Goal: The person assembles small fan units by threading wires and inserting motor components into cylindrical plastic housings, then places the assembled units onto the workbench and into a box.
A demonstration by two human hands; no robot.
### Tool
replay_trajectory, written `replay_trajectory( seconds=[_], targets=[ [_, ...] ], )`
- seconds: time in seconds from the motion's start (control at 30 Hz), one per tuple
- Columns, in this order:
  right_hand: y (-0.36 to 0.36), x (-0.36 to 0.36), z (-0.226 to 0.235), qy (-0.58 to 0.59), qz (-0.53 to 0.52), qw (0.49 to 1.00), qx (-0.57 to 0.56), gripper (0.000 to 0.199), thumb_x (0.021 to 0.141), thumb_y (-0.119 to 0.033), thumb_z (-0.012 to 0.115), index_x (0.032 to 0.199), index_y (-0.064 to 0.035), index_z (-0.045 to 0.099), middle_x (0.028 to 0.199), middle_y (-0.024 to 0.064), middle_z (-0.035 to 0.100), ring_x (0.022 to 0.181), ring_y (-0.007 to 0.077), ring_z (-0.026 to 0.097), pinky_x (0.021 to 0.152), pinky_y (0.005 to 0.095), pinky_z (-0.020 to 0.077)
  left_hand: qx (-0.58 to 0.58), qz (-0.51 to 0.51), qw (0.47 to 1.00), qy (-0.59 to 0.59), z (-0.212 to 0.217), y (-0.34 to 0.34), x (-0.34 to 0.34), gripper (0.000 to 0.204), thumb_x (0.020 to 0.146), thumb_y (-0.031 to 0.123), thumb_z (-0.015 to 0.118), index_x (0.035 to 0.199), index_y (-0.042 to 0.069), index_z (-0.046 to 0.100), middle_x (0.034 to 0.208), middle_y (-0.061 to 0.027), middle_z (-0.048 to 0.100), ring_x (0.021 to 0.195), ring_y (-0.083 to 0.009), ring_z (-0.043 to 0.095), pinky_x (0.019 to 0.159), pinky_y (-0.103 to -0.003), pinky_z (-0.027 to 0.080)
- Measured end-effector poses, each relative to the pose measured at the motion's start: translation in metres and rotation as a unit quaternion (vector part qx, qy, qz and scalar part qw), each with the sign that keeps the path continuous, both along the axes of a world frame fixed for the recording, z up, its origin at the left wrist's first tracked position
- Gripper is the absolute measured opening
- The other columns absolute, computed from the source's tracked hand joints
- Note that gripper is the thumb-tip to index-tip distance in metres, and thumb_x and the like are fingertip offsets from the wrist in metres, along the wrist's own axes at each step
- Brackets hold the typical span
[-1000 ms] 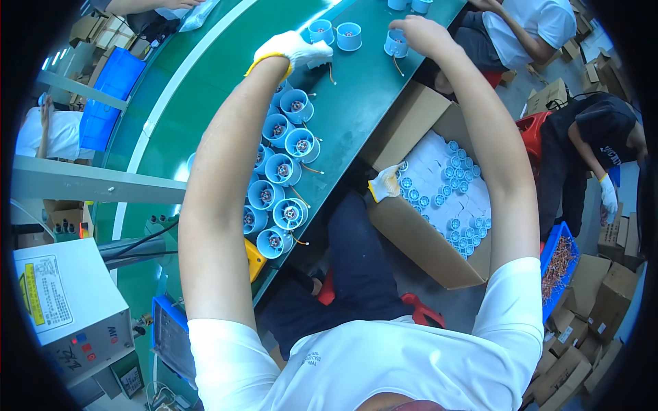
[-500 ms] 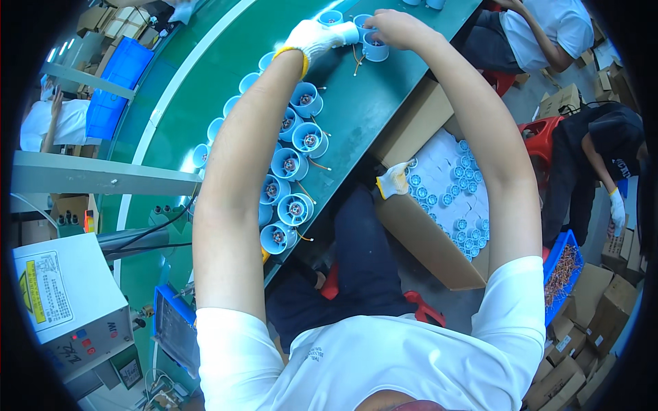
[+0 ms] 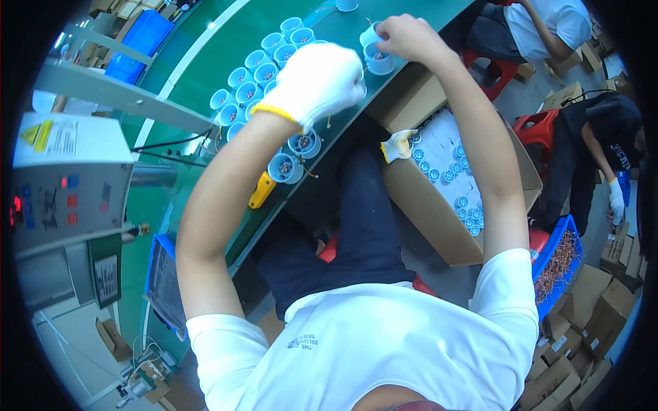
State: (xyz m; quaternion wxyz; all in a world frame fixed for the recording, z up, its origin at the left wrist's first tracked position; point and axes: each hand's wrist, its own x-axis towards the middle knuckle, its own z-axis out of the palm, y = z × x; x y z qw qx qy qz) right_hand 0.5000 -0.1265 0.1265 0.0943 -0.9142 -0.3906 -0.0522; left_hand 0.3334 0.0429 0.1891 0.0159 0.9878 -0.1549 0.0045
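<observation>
My bare right hand [image 3: 413, 39] has fingertips gathered at the rims of two light-blue cups [image 3: 379, 66]; can't tell if clamped. Pair sits just left of those fingers, open ends up, near the counter [image 3: 433, 8] edge, right arm angled up and in; gloved left hand [image 3: 319, 82], curled, contents hidden, is between them and the cup cluster [image 3: 254, 61].

Fingertips of the left hand [image 3: 321, 83] — hidden; topmost blue cup [image 3: 347, 4] — cut off.
</observation>
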Motion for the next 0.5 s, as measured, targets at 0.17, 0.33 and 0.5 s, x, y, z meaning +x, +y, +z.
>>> replay_trajectory(
  seconds=[0.17,0.33,0.5],
  targets=[
    [0.024,-0.052,-0.018,0.041,-0.015,0.999,-0.008,0.033,0.085,-0.036,0.075,0.106,-0.0125,0.083,0.100,0.0160,0.080,0.096,0.0342,0.077,0.090,0.0463,0.0605,0.024,0.004,0.998,-0.058,-0.038,0.011,-0.052,0.022,0.083,0.025,0.067,0.078,0.007,0.078,0.072,-0.0174,0.071,0.070,-0.0368,0.072,0.068,-0.047,0.058],
    [0.038,-0.082,-0.030,0.039,-0.029,0.999,0.016,0.032,0.085,-0.039,0.070,0.094,-0.0111,0.083,0.086,0.0144,0.078,0.086,0.0356,0.076,0.082,0.0463,0.0610,0.092,0.050,0.992,-0.066,-0.061,0.014,-0.072,0.021,0.086,0.026,0.067,0.081,0.011,0.080,0.079,-0.0118,0.075,0.080,-0.0311,0.074,0.072,-0.047,0.057],
    [0.049,-0.097,-0.019,0.023,-0.031,0.999,-0.039,0.031,0.086,-0.039,0.068,0.090,-0.0112,0.081,0.084,0.0134,0.078,0.085,0.0333,0.077,0.082,0.0454,0.0607,0.116,0.055,0.986,-0.102,-0.073,0.020,-0.083,0.020,0.088,0.028,0.069,0.079,0.012,0.079,0.081,-0.0057,0.075,0.085,-0.0264,0.072,0.073,-0.044,0.054]
  ],
)
